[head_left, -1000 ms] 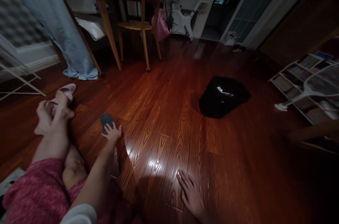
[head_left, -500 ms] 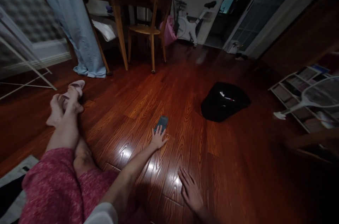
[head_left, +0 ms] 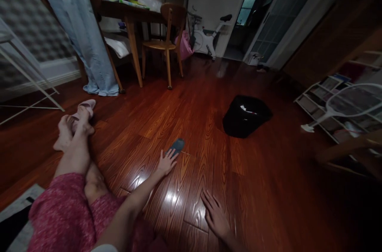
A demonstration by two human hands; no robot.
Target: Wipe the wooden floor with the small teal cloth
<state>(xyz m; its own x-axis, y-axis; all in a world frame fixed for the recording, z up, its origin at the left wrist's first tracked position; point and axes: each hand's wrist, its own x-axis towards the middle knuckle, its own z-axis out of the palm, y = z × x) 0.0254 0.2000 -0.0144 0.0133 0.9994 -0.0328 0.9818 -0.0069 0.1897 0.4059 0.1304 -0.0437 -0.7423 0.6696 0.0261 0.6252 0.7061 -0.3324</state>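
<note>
My left hand (head_left: 167,162) reaches out low over the wooden floor (head_left: 205,156) with its fingers spread. Its fingertips overlap the near edge of a flat, dark blue-green, phone-sized thing (head_left: 179,145); whether they press on it I cannot tell. That thing lies on the floor, and its outline looks rounded and smeared. Closer to me on the right, my right hand (head_left: 217,217) rests on the boards with fingers stretched out, holding nothing.
A black bin (head_left: 246,119) stands ahead to the right. Farther off are a wooden chair (head_left: 167,45), a table (head_left: 131,11) and a white exercise bike (head_left: 205,39). Bare legs (head_left: 76,140) stretch out on the left. A white racket (head_left: 324,117) leans by a shelf.
The flat thing has turned and shifted slightly left and down in view, and its outline now looks rounder. My left hand has moved left and nearer. The right hand stays put; the view has tilted up.
</note>
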